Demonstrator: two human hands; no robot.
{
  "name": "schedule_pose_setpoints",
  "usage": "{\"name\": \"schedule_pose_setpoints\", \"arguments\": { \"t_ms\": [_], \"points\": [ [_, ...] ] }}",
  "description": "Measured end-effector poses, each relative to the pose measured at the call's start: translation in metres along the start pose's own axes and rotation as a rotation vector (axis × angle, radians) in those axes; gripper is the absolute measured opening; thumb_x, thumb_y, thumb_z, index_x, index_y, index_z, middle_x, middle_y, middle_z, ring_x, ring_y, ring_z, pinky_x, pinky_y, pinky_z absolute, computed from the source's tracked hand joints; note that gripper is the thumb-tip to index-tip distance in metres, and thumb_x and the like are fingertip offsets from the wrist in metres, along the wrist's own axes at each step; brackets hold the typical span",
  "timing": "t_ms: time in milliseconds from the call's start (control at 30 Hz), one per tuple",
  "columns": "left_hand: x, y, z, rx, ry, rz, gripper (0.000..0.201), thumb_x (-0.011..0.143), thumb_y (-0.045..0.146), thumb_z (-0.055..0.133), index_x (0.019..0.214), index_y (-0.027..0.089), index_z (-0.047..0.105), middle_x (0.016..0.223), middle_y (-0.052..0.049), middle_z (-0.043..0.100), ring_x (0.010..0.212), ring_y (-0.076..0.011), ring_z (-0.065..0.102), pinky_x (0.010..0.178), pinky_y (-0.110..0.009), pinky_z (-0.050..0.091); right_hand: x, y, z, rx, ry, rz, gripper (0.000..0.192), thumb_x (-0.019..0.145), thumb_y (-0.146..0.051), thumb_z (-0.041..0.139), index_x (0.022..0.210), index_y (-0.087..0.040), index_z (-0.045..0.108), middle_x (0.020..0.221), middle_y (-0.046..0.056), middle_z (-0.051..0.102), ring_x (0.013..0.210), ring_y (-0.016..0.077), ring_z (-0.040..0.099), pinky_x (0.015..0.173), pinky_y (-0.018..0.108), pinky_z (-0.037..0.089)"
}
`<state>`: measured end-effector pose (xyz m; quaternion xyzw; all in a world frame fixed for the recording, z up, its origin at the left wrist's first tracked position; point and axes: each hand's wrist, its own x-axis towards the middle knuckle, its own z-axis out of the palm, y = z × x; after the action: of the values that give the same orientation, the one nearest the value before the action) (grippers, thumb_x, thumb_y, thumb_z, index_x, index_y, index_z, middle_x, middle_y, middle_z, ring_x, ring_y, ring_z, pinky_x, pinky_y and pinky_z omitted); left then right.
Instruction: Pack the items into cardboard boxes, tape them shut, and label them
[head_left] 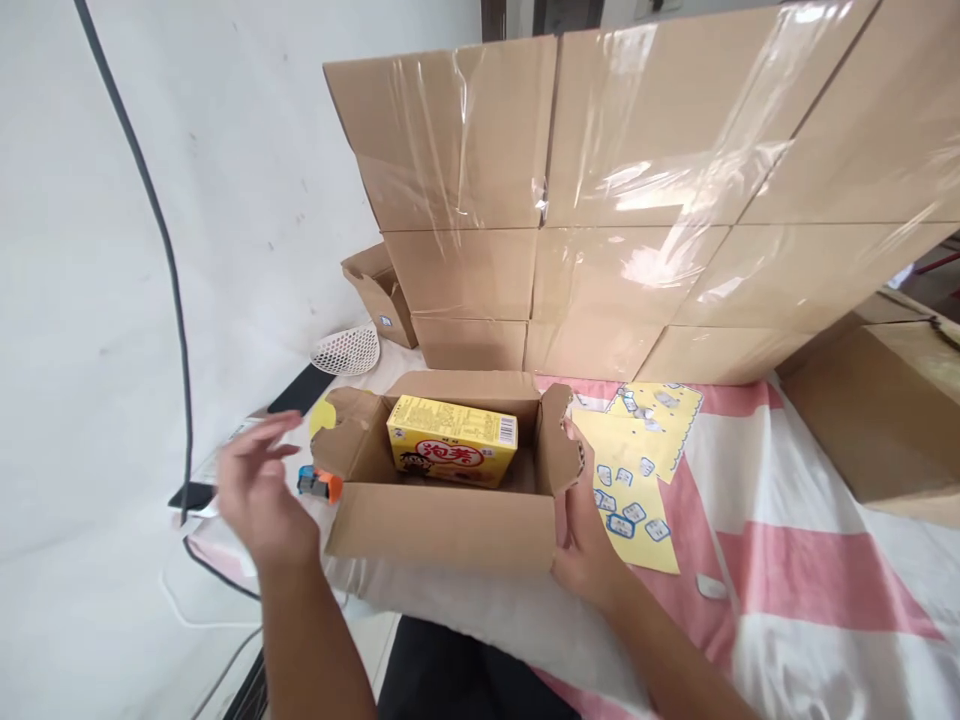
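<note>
In the head view an open cardboard box (442, 525) sits in front of me, its front flap folded outward and its side flaps torn at the edges. Inside it a yellow snack carton (454, 425) with red and white lettering lies at a slight slant. My right hand (589, 545) grips the right side of the cardboard box, with some fingers hidden behind the flap. To the left of the box my left hand (262, 490) hangs in the air, slightly blurred, its fingers apart and holding nothing. Close by it is a small blue and orange object (320, 485).
A wall of taped cardboard boxes (622, 190) rises behind. Yellow sheets with stickers (637, 490) lie on the pink and white cloth (817, 570). Another carton (885, 400) stands right; a white mesh basket (346, 352) and a small open box (382, 295) stand back left. A black cable (161, 215) hangs along the wall.
</note>
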<state>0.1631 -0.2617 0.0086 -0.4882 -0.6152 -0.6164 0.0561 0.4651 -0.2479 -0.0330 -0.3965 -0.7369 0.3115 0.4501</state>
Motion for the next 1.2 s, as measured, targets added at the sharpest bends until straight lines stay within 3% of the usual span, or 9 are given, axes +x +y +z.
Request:
{"name": "schedule_pose_setpoints", "arguments": {
  "t_ms": [100, 167, 267, 367, 500, 700, 833, 1000, 1200],
  "points": [
    [-0.012, -0.007, -0.005, 0.14, -0.312, 0.113, 0.043, 0.095, 0.027, 0.042, 0.132, 0.037, 0.061, 0.148, -0.002, 0.057, 0.141, -0.0323, 0.051, 0.116, -0.058, 0.043, -0.003, 0.005, 0.0, 0.015, 0.012, -0.079, 0.085, 0.095, -0.038, 0.06, 0.165, -0.042, 0.011, 0.173, 0.002, 0.007, 0.162, 0.0355, 0.008, 0.129, 0.061, 0.024],
    [-0.006, 0.004, -0.011, 0.236, -0.344, 0.295, 0.044, 0.094, 0.025, 0.048, 0.134, 0.041, 0.06, 0.152, 0.0, 0.054, 0.142, -0.0336, 0.049, 0.119, -0.061, 0.037, -0.003, 0.007, 0.0, 0.032, -0.006, -0.068, 0.085, 0.095, -0.037, 0.06, 0.165, -0.041, 0.012, 0.171, 0.003, 0.009, 0.162, 0.0346, 0.01, 0.129, 0.06, 0.024],
    [0.014, 0.036, -0.015, 0.403, -0.351, 0.469, 0.044, 0.092, 0.026, 0.059, 0.131, 0.045, 0.058, 0.137, 0.002, 0.066, 0.129, -0.0333, 0.06, 0.116, -0.065, 0.035, -0.001, 0.009, 0.001, 0.06, 0.0, -0.027, 0.084, 0.095, -0.04, 0.061, 0.164, -0.041, 0.014, 0.17, 0.004, 0.013, 0.161, 0.0338, 0.014, 0.13, 0.059, 0.023],
    [0.027, 0.064, -0.003, 0.567, -0.536, 0.497, 0.031, 0.097, 0.03, 0.054, 0.124, 0.043, 0.06, 0.123, 0.002, 0.073, 0.114, -0.0307, 0.068, 0.117, -0.066, 0.028, 0.0, 0.011, 0.002, 0.083, -0.004, -0.019, 0.093, 0.088, -0.049, 0.07, 0.163, -0.043, 0.016, 0.169, 0.004, 0.016, 0.16, 0.0361, 0.017, 0.13, 0.06, 0.022],
    [0.024, 0.068, 0.024, 0.708, -0.769, 0.465, 0.027, 0.096, 0.034, 0.052, 0.119, 0.036, 0.066, 0.126, -0.005, 0.071, 0.103, -0.0319, 0.069, 0.109, -0.067, 0.035, 0.0, 0.012, 0.003, 0.093, -0.012, 0.0, 0.107, 0.079, -0.055, 0.08, 0.163, -0.044, 0.015, 0.168, 0.005, 0.019, 0.157, 0.039, 0.023, 0.129, 0.06, 0.027],
    [0.018, 0.055, 0.032, 0.775, -0.824, 0.412, 0.026, 0.095, 0.031, 0.05, 0.106, 0.028, 0.073, 0.114, -0.011, 0.069, 0.093, -0.0345, 0.066, 0.084, -0.054, 0.053, 0.002, 0.008, 0.002, 0.106, -0.019, 0.016, 0.103, 0.08, -0.057, 0.078, 0.163, -0.04, 0.018, 0.166, 0.008, 0.022, 0.156, 0.0414, 0.025, 0.128, 0.061, 0.027],
    [0.022, 0.051, 0.029, 0.769, -0.833, 0.399, 0.024, 0.095, 0.034, 0.05, 0.103, 0.03, 0.073, 0.111, -0.009, 0.07, 0.091, -0.0332, 0.066, 0.068, -0.046, 0.052, 0.0, 0.008, 0.001, 0.078, -0.023, 0.013, 0.106, 0.08, -0.055, 0.078, 0.164, -0.041, 0.015, 0.167, 0.008, 0.021, 0.156, 0.0416, 0.024, 0.129, 0.059, 0.026],
    [0.027, 0.044, 0.03, 0.661, -0.841, 0.331, 0.024, 0.096, 0.032, 0.05, 0.097, 0.03, 0.074, 0.113, -0.006, 0.071, 0.091, -0.0287, 0.067, 0.067, -0.04, 0.051, 0.001, 0.004, 0.0, 0.096, -0.036, 0.015, 0.109, 0.079, -0.05, 0.08, 0.164, -0.038, 0.014, 0.167, 0.008, 0.02, 0.157, 0.0398, 0.022, 0.129, 0.053, 0.028],
    [0.03, 0.044, 0.028, 0.561, -0.876, 0.237, 0.021, 0.097, 0.034, 0.05, 0.091, 0.025, 0.069, 0.121, -0.004, 0.068, 0.096, -0.0258, 0.066, 0.075, -0.038, 0.048, 0.003, 0.009, 0.001, 0.122, -0.03, -0.007, 0.115, 0.071, -0.046, 0.087, 0.163, -0.044, 0.018, 0.165, 0.005, 0.024, 0.156, 0.0409, 0.025, 0.129, 0.057, 0.03]
  ]
}}
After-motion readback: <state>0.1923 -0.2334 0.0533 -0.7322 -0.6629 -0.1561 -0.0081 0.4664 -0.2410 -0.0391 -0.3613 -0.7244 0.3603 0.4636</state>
